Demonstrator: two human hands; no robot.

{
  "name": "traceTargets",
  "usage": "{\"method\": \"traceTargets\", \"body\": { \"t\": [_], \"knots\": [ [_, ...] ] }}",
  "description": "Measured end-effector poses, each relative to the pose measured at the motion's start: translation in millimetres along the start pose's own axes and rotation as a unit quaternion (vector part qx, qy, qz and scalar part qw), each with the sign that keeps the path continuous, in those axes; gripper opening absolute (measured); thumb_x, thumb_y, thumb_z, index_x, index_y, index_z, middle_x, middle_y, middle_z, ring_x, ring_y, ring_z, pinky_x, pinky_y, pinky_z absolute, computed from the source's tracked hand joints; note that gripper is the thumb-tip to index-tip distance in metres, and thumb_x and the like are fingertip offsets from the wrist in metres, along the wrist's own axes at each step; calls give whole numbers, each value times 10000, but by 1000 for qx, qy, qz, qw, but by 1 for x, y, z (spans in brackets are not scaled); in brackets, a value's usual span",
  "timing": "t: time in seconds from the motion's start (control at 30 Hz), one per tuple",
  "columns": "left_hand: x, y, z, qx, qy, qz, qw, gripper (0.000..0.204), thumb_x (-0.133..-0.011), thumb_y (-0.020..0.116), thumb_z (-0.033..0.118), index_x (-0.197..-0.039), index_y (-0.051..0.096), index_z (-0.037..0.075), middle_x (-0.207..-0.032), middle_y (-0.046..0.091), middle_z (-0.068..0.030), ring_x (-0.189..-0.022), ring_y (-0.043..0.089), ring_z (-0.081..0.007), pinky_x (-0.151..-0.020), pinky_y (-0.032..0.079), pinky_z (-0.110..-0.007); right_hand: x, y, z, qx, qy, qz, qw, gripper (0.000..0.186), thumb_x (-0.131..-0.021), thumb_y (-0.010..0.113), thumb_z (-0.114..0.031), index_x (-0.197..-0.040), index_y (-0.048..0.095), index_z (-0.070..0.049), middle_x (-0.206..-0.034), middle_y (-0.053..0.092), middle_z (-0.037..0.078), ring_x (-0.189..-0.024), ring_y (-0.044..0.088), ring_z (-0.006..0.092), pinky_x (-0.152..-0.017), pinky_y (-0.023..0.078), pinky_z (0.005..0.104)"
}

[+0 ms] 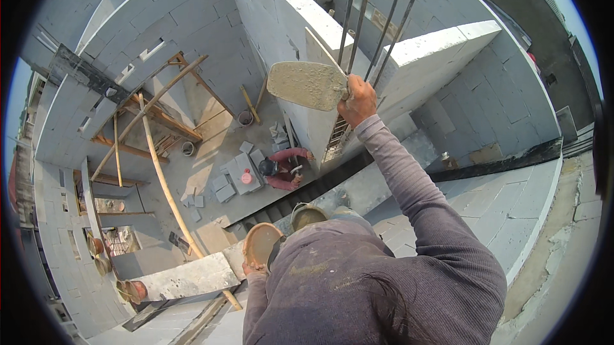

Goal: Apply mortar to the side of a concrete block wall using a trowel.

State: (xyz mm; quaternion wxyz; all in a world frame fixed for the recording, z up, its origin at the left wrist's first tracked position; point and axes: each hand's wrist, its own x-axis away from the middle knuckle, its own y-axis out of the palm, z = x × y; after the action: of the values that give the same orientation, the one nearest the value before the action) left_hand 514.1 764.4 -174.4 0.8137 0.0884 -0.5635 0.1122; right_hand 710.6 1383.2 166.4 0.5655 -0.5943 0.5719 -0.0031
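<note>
My right hand (359,100) is raised at the end of my outstretched arm, fingers closed round the handle of a trowel. The trowel's broad, rounded blade (307,85) is coated in grey mortar and points left, beside the end of a block wall (291,6). Several upright steel bars (377,22) rise just beyond this hand. Low by my body, my left hand (254,271) grips the rim of an orange-brown bowl (261,245) with greyish wet contents. A dark bucket (308,216) stands next to the bowl, partly hidden by my body.
Far below, a co-worker (281,169) in a dark cap crouches by stacked grey blocks (243,172). Bamboo poles and timber scaffolding (157,172) stand at left. A plank (182,279) holding bowls (132,290) lies lower left. Another block wall (441,47) rises at right.
</note>
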Motion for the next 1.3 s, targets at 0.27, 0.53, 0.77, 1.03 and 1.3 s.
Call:
{"method": "traceTargets", "body": {
  "t": [0.27, 0.53, 0.77, 1.03, 1.3],
  "knots": [
    [4, -12, -5, 43, -7, -34, 998, 400, -897, 607, 528, -755, 451, 188, -541, 364, 28, -443, 387, -148, -502, 419, -350, 0, 6, 3, -22, 12, 6, 1000, 265, -678, 708, -30, -869, 525, -51, -841, 627, 164, -768, 625, 446, -671, 490, 531],
    [9, -8, -5, 47, -13, -52, 997, 333, -924, 561, 471, -767, 466, 193, -552, 376, 51, -445, 381, -128, -524, 424, -363, -2, 9, 4, -52, -4, 13, 999, 244, -663, 692, -26, -826, 511, -46, -831, 621, 166, -771, 623, 454, -678, 493, 538],
    [21, 0, -7, 45, 3, -5, 999, 295, -949, 550, 471, -842, 482, 205, -607, 358, 73, -463, 364, -117, -499, 395, -339, -1, 9, 5, -44, 2, 9, 999, 246, -660, 695, -28, -822, 510, -44, -823, 612, 173, -778, 625, 452, -679, 495, 534],
    [22, 3, -3, 45, 7, -11, 999, 298, -930, 597, 465, -922, 491, 187, -656, 405, 59, -471, 377, -111, -481, 381, -331, -1, 7, 6, -38, -8, 2, 999, 274, -669, 716, -46, -847, 507, -54, -847, 616, 164, -783, 627, 451, -681, 495, 539],
    [23, 4, 4, 23, -12, 1, 1000, 326, -928, 601, 455, -1049, 599, 153, -747, 550, 24, -465, 422, -130, -443, 421, -317, -1, 6, 8, -21, -4, -13, 1000, 282, -682, 724, -58, -866, 510, -57, -864, 622, 161, -797, 630, 450, -689, 494, 539]
  ]
}}
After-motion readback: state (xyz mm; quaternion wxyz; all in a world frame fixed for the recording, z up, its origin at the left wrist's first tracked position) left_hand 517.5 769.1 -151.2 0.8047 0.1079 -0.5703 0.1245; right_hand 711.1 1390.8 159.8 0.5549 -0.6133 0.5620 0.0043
